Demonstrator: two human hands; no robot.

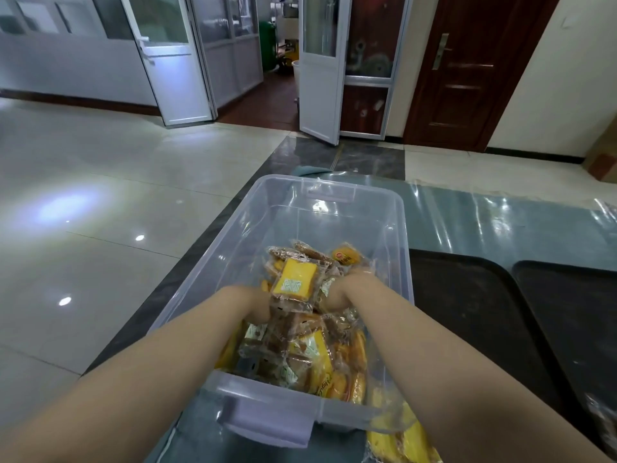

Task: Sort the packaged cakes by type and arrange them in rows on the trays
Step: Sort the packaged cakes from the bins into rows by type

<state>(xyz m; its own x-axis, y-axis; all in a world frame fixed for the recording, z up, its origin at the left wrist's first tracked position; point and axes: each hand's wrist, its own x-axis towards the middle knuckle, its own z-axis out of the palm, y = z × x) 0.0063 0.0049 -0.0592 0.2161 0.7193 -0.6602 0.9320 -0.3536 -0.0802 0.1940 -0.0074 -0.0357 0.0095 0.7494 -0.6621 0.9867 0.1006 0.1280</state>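
A clear plastic bin (334, 195) stands on the table in front of me, its near half heaped with packaged cakes (310, 349): yellow sponge slices, brown cakes and round golden ones. Both my forearms reach into it. My left hand (258, 304) is dug into the pile under a raised yellow slice pack (295, 279), with its fingers hidden. My right hand (349, 285) is buried among the packs on the right side, and only its knuckles show. Two black trays (467, 295) (567, 302) lie to the right of the bin, with nothing on the parts that show.
A few yellow cake packs (404, 439) lie on the table by the bin's near right corner. Clear plastic sheeting (500, 222) covers the tabletop beyond the trays. Tiled floor (100, 228) lies to the left, with open doors at the back.
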